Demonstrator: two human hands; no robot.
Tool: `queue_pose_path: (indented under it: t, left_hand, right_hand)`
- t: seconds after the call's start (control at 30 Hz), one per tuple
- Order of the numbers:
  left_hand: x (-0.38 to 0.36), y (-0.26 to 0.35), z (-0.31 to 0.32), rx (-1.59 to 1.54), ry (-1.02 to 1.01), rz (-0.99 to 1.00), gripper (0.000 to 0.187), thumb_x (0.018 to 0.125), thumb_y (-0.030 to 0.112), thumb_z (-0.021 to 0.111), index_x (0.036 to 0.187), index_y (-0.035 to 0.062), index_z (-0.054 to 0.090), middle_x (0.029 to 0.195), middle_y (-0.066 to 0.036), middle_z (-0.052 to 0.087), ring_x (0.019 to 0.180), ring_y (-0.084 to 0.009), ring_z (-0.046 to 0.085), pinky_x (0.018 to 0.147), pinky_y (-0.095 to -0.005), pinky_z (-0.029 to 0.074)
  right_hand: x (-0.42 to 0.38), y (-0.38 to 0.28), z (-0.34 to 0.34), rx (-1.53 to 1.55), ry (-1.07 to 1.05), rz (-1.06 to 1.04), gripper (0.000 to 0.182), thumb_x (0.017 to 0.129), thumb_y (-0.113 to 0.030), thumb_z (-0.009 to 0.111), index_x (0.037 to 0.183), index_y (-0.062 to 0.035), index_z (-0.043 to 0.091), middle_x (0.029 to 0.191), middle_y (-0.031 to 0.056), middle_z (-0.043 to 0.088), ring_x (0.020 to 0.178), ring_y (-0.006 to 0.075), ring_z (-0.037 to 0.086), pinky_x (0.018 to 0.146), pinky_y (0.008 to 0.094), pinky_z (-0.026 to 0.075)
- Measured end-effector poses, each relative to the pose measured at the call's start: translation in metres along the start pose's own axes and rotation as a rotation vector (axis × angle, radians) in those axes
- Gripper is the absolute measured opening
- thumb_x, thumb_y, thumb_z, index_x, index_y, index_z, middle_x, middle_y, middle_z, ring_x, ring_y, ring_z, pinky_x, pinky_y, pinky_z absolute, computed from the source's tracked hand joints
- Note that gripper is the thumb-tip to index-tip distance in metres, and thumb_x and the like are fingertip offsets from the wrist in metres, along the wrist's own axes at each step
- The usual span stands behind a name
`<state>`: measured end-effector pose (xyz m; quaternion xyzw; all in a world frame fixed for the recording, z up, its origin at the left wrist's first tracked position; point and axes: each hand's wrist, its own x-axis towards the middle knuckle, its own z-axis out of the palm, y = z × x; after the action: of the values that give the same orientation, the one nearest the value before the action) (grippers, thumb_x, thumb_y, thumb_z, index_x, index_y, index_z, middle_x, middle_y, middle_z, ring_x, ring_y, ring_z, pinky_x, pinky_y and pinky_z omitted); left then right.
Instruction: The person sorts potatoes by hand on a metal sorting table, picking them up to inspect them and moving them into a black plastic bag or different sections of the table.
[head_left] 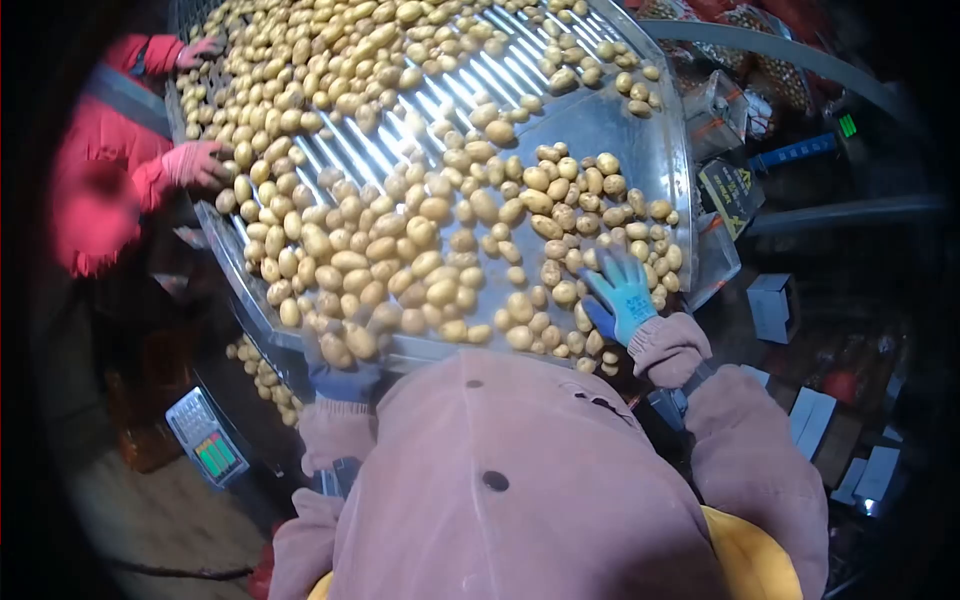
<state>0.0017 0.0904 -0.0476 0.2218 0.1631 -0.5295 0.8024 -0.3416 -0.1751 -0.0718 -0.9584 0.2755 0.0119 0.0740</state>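
Observation:
Many yellow potatoes [420, 235] lie over a metal sorting table [590, 120] with shiny rollers [350, 150]. My right hand [625, 295], in a teal and blue glove, rests on potatoes near the table's front right part. Its fingers are spread, and it is open with nothing gripped. My left hand [345, 382], in a dark blue glove, is at the table's front edge beside the nearest potatoes. Its fingers are blurred and partly hidden, so I cannot make out what they touch.
A co-worker in a red jacket [100, 190] stands at the left, pink-gloved hands [200, 163] on the potatoes. A scale display [207, 437] and more potatoes [265, 378] are below left. Boxes [772, 308] and a curved metal bar [800, 60] are on the right.

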Motion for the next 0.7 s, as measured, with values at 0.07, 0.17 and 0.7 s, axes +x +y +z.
queue_pose_path:
  t: [0.07, 0.17, 0.7]
  left_hand:
    - [0.005, 0.006, -0.02, -0.013, -0.027, -0.061, 0.06, 0.089, 0.067, 0.045, 0.126, 0.0203, 0.051, 0.141, -0.019, 0.045, 0.12, -0.0392, 0.048, 0.092, -0.0541, 0.045]
    - [0.012, 0.015, -0.038, -0.064, -0.084, -0.146, 0.062, 0.089, 0.069, 0.043, 0.125, 0.0199, 0.051, 0.139, -0.016, 0.045, 0.116, -0.0359, 0.049, 0.089, -0.0508, 0.045]
    - [0.017, 0.024, -0.084, -2.161, 0.205, -1.309, 0.032, 0.095, 0.019, 0.058, 0.123, 0.0191, 0.044, 0.123, -0.003, 0.045, 0.114, -0.0141, 0.046, 0.097, -0.0468, 0.051]
  right_hand:
    - [0.013, -0.026, -0.014, 0.069, 0.016, -0.021, 0.051, 0.083, -0.033, 0.065, 0.13, -0.0169, 0.054, 0.145, 0.0175, 0.038, 0.138, 0.0408, 0.029, 0.112, 0.0596, 0.02]
    - [0.065, -0.08, -0.013, 0.21, 0.032, -0.334, 0.049, 0.08, -0.03, 0.068, 0.125, -0.0155, 0.056, 0.136, 0.0187, 0.044, 0.132, 0.0423, 0.035, 0.106, 0.0588, 0.029]
    - [0.112, -0.092, -0.009, 0.134, -0.114, -0.608, 0.049, 0.078, -0.019, 0.064, 0.127, -0.0173, 0.056, 0.132, 0.0133, 0.051, 0.127, 0.0336, 0.045, 0.105, 0.0518, 0.036]
